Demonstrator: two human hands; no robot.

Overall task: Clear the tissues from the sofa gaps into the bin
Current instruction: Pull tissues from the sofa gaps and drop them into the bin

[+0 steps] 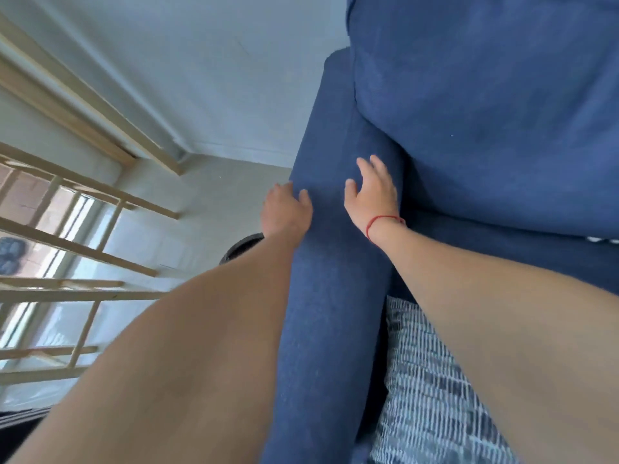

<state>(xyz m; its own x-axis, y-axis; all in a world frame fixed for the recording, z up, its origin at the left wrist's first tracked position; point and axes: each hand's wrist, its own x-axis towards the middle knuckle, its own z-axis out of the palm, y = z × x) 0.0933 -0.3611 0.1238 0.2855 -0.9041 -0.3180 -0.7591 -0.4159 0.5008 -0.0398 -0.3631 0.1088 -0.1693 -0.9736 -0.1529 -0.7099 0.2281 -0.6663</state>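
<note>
Two hands, set apart, on one blue armrest (pixel 331 296) of the sofa.
The left hand (pixel 284 209) curls its fingers over the armrest's outer edge. The right hand (pixel 371 195) lies flat on top with fingers spread, one red string (pixel 382 222) round its wrist, just beside the gap to the one big blue cushion (pixel 485 112). Where the tissues lie cannot be told. One dark round bin (pixel 239 249) shows partly on the floor just below the left wrist. One striped cushion (pixel 435 396) lies beside the right forearm, and one wooden rack (pixel 83 229) stands far left.

A pale wooden rack (pixel 77 246) stands before the window (pixel 80 212); a grey striped cushion (pixel 432 396) lies lower right.
</note>
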